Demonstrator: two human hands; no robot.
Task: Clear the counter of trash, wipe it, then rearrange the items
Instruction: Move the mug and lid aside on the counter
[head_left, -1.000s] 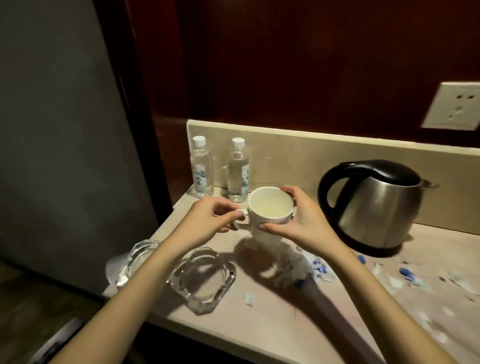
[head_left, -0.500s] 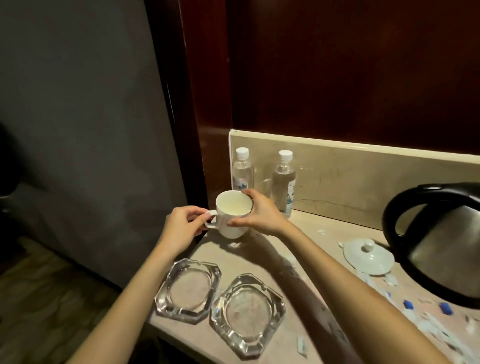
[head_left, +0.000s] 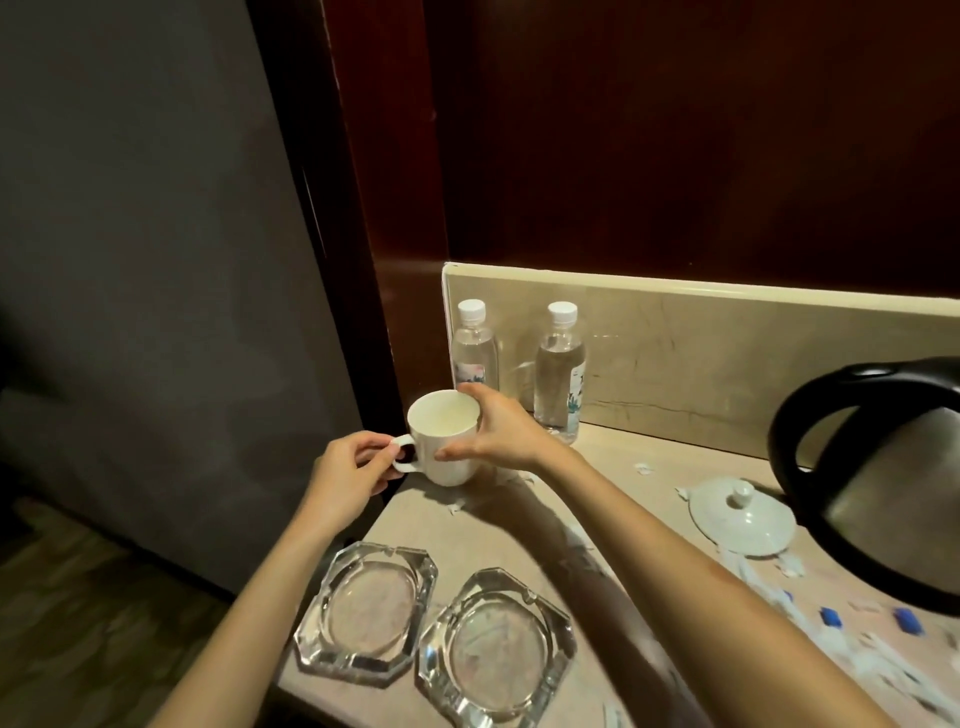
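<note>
The left hand (head_left: 345, 475) pinches the handle of the white mug (head_left: 443, 437), thumb and fingers closed on the loop. The right hand (head_left: 496, 428) wraps around the far side of the mug body, with fingers over the rim and the thumb low on the wall. So both hands are closed on the same mug.

One second ago the mug was held near the middle of the counter, close to the kettle. Now it is at the back left corner of the counter (head_left: 498, 525), just in front of the two water bottles (head_left: 561, 364). Its bottom looks very near the surface or just touching it; I cannot tell which. I think the mug is being put down there, so this step belongs to rearranging and is almost finished.

The lid (head_left: 743, 519) of the mug lies apart, on the counter beside the kettle (head_left: 878, 493). Two glass ashtrays (head_left: 369, 608) stand side by side at the front edge, near the left forearm.

Many small scraps of paper (head_left: 831, 618), white and blue, are spread on the right part of the counter, and some lie near the mug too. In my judgement the trash is not yet cleared and the wiping is not yet done, so most of the task remains.
</note>
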